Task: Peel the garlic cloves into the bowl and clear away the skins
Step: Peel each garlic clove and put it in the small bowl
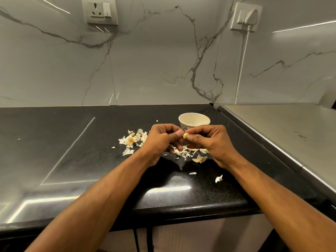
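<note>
A small pale garlic clove (185,136) is held above the black counter (72,146), between my two hands. My right hand (209,142) pinches it with thumb and forefinger. My left hand (161,140) has curled fingers and its thumb tip touches the clove. Just behind the hands stands a cream bowl (194,121) with a patterned outside; what it holds is hidden by its rim. Papery garlic skins (131,140) lie scattered left of the hands, and more skins (199,158) lie under and in front of them.
A raised grey steel surface (281,128) borders the counter on the right. The marble wall behind carries a socket (99,11) and a plugged-in white cord (242,60). A stray skin piece (218,178) lies near the counter's front edge.
</note>
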Motion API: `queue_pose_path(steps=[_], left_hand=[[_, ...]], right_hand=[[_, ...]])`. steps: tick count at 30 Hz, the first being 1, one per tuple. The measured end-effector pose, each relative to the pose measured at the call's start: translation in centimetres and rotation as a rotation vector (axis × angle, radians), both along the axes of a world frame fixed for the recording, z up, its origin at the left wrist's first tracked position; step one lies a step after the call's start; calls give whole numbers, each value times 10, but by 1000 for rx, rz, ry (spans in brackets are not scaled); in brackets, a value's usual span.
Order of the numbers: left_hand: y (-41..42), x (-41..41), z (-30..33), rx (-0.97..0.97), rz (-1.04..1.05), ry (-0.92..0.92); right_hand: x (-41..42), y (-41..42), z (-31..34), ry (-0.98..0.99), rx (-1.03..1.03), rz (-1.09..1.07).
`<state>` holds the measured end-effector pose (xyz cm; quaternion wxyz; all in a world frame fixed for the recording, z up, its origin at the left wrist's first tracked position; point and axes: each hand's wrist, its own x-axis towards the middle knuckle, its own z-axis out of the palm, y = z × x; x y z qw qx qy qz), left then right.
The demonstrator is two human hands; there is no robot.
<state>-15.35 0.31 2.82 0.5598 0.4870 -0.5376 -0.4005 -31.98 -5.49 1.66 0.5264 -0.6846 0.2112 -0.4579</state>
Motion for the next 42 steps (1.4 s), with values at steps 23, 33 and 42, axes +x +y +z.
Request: queue_pose_path(steps=[23, 33, 42], left_hand=[[-13, 8, -8, -175, 312, -1041], [-15, 8, -10, -153, 294, -1022], [-15, 9, -10, -146, 269, -1028]], right_hand=[[-2, -68, 46, 814, -798, -654], [-5, -75, 41, 726, -697, -608], [-7, -75, 36, 632, -688, -627]])
